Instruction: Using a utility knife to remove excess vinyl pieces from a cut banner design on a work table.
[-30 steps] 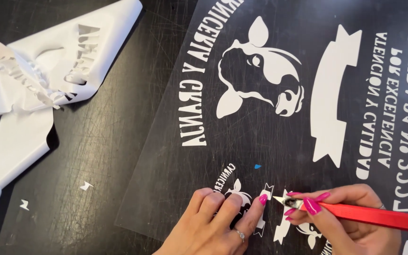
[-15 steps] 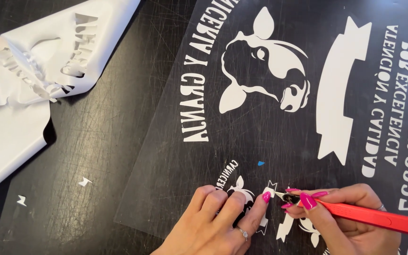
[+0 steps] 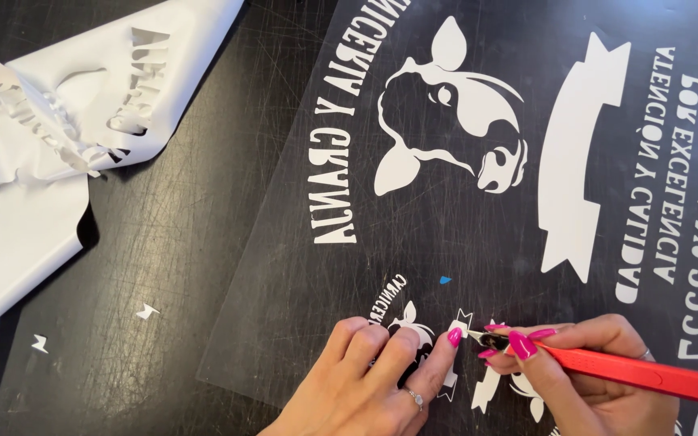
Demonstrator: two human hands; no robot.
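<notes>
Fingers of your left hand [image 3: 373,379] lie flat and spread on the clear sheet [image 3: 300,323], pressing it down over the small white cow decal [image 3: 418,333] near the sheet's lower edge; the hand grips nothing, and there is a ring on one finger. Your right hand [image 3: 583,367] is closed around the red knife [image 3: 632,373], held like a pen, with its tip touching the small white ribbon shape [image 3: 458,323] just beside your left index fingertip [image 3: 454,337].

From the head view, the clear sheet lies tilted across the right half of the dark bench [image 3: 179,242], its lower left corner close to the bench's near edge. On it, above your hands, sit a large white cow head [image 3: 446,121], a long white banner [image 3: 579,161] to its right, and white lettering around both. A tiny blue speck [image 3: 444,280] lies just above the small decal.

At the bench's far left corner a crumpled pile of white peeled backing [image 3: 58,137] rests well apart from the sheet. Two small white scraps [image 3: 147,311] lie on the bare bench between them.
</notes>
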